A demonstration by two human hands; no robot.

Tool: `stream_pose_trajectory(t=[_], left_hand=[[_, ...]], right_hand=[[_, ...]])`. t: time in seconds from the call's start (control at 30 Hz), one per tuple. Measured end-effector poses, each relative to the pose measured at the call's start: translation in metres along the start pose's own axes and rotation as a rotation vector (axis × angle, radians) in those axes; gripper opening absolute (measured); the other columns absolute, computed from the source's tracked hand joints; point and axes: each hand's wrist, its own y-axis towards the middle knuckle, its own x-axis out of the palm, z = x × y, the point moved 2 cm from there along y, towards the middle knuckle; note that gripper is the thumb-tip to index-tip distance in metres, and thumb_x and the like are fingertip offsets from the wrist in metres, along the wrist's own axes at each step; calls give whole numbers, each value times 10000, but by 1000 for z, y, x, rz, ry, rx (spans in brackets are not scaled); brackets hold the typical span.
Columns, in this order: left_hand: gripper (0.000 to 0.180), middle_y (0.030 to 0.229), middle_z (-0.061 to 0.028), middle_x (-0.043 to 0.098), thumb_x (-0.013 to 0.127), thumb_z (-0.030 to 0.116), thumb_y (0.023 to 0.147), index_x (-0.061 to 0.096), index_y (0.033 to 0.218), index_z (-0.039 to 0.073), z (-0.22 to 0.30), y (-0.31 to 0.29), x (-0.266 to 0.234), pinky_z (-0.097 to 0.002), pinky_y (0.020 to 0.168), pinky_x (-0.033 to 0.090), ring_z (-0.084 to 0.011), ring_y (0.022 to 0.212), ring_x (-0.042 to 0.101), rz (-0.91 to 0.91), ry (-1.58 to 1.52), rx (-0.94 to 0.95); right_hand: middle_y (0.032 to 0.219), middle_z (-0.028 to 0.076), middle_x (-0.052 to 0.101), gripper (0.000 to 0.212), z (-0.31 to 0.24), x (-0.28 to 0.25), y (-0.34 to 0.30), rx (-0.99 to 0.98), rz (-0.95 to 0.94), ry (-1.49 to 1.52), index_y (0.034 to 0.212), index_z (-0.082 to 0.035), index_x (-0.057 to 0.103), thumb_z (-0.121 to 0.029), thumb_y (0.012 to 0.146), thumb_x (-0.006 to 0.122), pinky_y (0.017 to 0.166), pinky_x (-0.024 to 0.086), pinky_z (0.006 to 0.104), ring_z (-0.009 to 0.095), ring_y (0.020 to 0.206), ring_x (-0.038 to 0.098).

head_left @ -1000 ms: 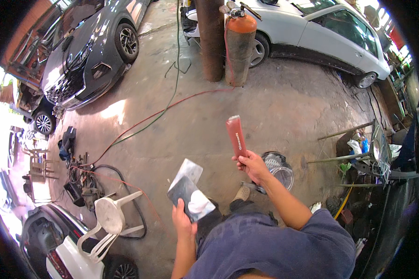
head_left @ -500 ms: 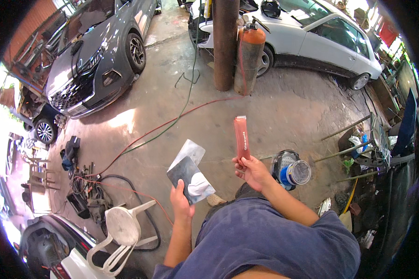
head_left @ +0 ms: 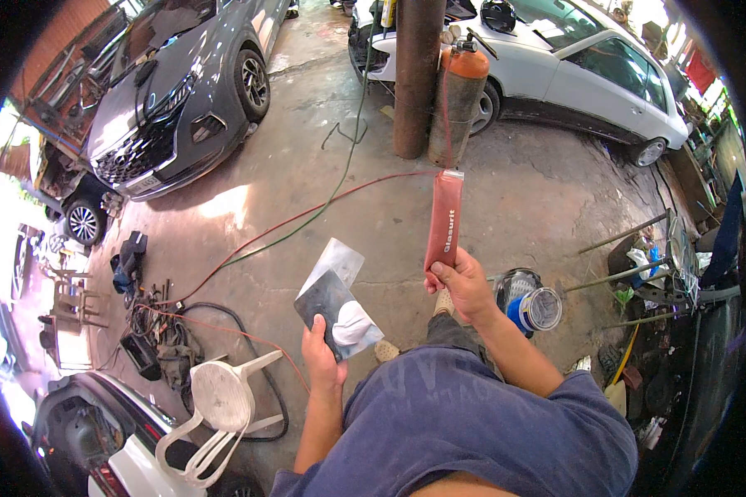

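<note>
My left hand (head_left: 322,352) grips a dark flat mixing board (head_left: 323,306) by its near edge, thumb on top. A smooth white dollop of putty (head_left: 353,324) sits on the board's right part. A pale grey flat sheet (head_left: 336,263) juts out beyond its far edge; how it is held is hidden. Raised farther out, my right hand (head_left: 464,286) is closed round the lower end of a red squeeze tube (head_left: 445,217), whose flat silver crimped end points up. Below and right of that hand, a blue can (head_left: 535,311) stands beside a black object on the floor.
A white plastic chair (head_left: 220,389) stands at lower left, near a heap of parts and hoses (head_left: 162,340). Red and green hoses (head_left: 307,217) cross the concrete. Ahead are a post (head_left: 417,91), an orange-topped gas cylinder (head_left: 457,108), a grey car (head_left: 170,103) and a white car (head_left: 588,91).
My right hand has moved up and outward with the red tube, which now looks larger. My left hand keeps the board nearly in place. The view has shifted slightly.
</note>
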Motion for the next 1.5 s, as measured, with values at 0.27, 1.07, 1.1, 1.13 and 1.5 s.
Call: stream_pose_trajectory(t=[0.27, 1.07, 1.1, 1.13, 1.5], left_hand=[[363, 1276, -127, 626, 491, 220, 1056, 499, 1341, -5, 4, 8, 16, -427, 1002, 496, -265, 1147, 630, -15, -25, -10], [368, 1241, -128, 644, 505, 233, 1051, 514, 1331, -6, 5, 6, 12, -422, 987, 507, -259, 1117, 644, 3, -11, 9], [365, 1237, -127, 646, 506, 233, 1051, 517, 1327, -5, 6, 5, 13, -422, 984, 508, -259, 1113, 645, 1, -16, 12], [362, 1233, -127, 647, 506, 233, 1051, 520, 1324, -4, 6, 5, 13, -422, 981, 509, -259, 1109, 645, -1, -21, 15], [384, 1289, -136, 615, 505, 222, 1049, 488, 1358, -7, 2, -1, 13, -414, 1015, 491, -259, 1160, 623, -40, -5, -3]], right_hand=[[1003, 112, 672, 325, -17, 21, -3, 151, 52, 104, 1295, -36, 482, -136, 1005, 589, 736, 539, 332, 164, 803, 633], [925, 93, 651, 337, -7, 18, -3, 172, -16, 166, 1229, -28, 496, -217, 992, 645, 675, 519, 262, 145, 751, 634], [922, 92, 651, 336, -8, 18, -2, 165, -13, 142, 1218, -27, 501, -211, 984, 656, 673, 518, 259, 143, 747, 631], [918, 91, 651, 335, -9, 18, -2, 159, -11, 119, 1207, -25, 506, -206, 976, 667, 671, 517, 257, 141, 743, 628], [962, 98, 687, 235, -11, 19, -11, 197, 107, 91, 1130, -35, 558, -107, 937, 672, 713, 544, 282, 162, 802, 680]])
